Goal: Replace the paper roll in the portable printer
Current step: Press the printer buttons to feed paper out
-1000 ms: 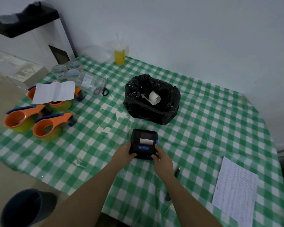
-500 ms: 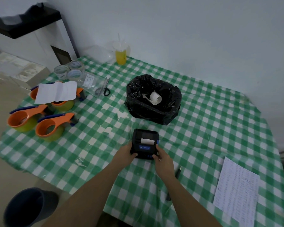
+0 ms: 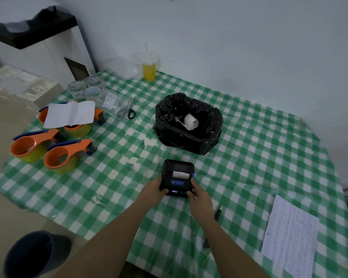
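While both hands grip it, the printer [image 3: 177, 177] sits on the green checked cloth [image 3: 249, 157], and we take it as our landmark. Our left hand [image 3: 153, 189] clasps its left side, fingers curled round the near corner. Our right hand [image 3: 198, 194] clasps its right side, thumb lying along the edge and fingertips at the near right corner. Both hands are closed on the casing; neither is spread wide.

We note a short strip of white paper [image 3: 180, 174] showing at the slot on top of the printer, with a blue label just nearer to us and a small lit display at the near edge. We cannot tell whether the lid is fully latched.

Just beyond the printer stands a bin lined with a black bag [image 3: 189, 127]; a loose curl of white paper, the old roll [image 3: 191, 121], lies inside it. Well to the left of the printer sit orange tape dispensers [image 3: 62, 155], one group partly covered by a folded white sheet [image 3: 70, 114]. Beyond and left of the printer we record scissors [image 3: 129, 111] beside a clear packet, and clear tape rolls further back. Far beyond it, near the wall, stands a cup of yellow drink [image 3: 149, 69]. To the right of the printer, near the table's edge, lies a printed page [image 3: 289, 237]. A dark pen [image 3: 217, 215] lies between that page and our right forearm. Below and left of the printer, off the table, stands a dark bucket [image 3: 36, 255].
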A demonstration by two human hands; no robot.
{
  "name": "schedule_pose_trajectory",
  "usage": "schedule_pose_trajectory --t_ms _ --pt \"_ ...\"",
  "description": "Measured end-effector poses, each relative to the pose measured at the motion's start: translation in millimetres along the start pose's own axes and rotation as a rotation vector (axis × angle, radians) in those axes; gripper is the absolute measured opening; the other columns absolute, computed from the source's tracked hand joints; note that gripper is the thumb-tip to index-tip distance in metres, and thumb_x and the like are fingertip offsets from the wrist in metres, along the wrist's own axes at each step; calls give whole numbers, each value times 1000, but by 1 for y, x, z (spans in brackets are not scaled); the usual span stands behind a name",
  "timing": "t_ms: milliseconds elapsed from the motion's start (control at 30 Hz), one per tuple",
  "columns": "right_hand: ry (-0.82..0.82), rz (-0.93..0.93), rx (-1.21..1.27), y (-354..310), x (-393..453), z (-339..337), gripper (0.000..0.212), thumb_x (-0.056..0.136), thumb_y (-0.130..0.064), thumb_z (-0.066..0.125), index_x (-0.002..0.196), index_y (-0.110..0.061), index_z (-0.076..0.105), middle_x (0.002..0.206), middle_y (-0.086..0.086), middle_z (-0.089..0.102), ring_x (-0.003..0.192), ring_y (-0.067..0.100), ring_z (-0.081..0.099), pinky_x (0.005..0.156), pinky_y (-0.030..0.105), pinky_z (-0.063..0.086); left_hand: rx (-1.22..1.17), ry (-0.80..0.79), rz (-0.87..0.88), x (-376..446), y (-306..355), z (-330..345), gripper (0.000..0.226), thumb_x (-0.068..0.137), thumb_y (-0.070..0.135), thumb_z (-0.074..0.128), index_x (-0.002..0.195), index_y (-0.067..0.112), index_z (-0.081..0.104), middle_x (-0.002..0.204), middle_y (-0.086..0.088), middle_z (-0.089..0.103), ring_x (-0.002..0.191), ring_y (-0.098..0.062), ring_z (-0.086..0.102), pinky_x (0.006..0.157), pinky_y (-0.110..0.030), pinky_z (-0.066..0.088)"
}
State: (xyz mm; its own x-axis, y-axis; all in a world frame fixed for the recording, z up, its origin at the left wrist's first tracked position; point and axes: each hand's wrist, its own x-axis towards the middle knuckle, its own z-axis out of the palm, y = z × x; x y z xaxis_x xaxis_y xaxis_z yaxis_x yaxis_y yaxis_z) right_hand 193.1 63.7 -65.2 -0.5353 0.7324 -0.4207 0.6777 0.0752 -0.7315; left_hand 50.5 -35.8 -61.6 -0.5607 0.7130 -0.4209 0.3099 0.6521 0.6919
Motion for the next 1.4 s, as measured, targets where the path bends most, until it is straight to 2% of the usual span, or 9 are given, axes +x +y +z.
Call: schedule_pose_trajectory --t_ms 133,300,433,533,667,733,833,1000,1400 --pt "-8 -21 -33 0 -1 -1 50 96 -17 49 143 -25 34 137 7 55 118 20 58 83 24 47 -51 -6 -10 1 0 -1 51 85 9 59 134 12 44 124 -15 63 114 -31 58 97 -43 48" --pt "-38 -16 -58 2 -2 -3 55 95 -16 50 145 -30 30 137 7 55 109 19 61 63 11 44 -145 -1 -38 -1 -1 -1 55 83 5 61 135 15 44 127 -12 61 115 -27 58 94 -31 45" --pt "-38 -11 -76 1 -1 -5 58 93 -24 55 144 -32 29 139 8 53 117 20 57 82 26 49 -159 -12 -50 0 1 -4 54 86 10 60 136 17 43 130 -10 60 117 -26 57 95 -31 43" --pt "-31 21 -58 0 -1 -6 59 91 -28 58 143 -32 32 140 7 52 116 19 57 75 21 44 -132 3 -61 -1 4 -5 48 88 13 58 135 17 45 128 -11 61 114 -29 59 92 -32 44" --pt "-1 16 -67 0 0 -6 57 90 -28 60 141 -32 37 139 4 54 118 20 56 84 28 48 -79 68 -50 0 5 -6 40 84 13 62 123 14 56 120 -16 60 89 -26 64 86 -38 51" --pt "8 19 -55 0 1 -6 57 89 -28 62 140 -31 39 138 3 55 119 19 56 88 30 48 -86 103 -58 -1 7 -5 41 83 10 64 123 11 56 119 -16 57 85 -22 61 81 -32 48" --pt "14 14 -24 0 2 -5 57 87 -26 64 139 -30 42 137 1 55 117 19 58 90 32 50 -126 125 -80 -2 6 -2 44 83 10 65 126 10 54 120 -16 56 95 -24 63 83 -30 48" --pt "18 31 64 -1 2 -4 55 86 -20 66 136 -28 46 137 1 56 115 21 60 97 41 51 -163 136 -88 -4 6 -1 44 84 9 64 126 11 54 122 -17 57 103 -27 63 92 -37 50" --pt "16 6 -16 -1 4 -4 56 87 -21 64 139 -26 42 137 3 56 117 19 58 95 36 51 -170 130 -113 -3 5 -3 45 84 12 64 128 15 53 123 -13 56 103 -24 65 93 -37 49"
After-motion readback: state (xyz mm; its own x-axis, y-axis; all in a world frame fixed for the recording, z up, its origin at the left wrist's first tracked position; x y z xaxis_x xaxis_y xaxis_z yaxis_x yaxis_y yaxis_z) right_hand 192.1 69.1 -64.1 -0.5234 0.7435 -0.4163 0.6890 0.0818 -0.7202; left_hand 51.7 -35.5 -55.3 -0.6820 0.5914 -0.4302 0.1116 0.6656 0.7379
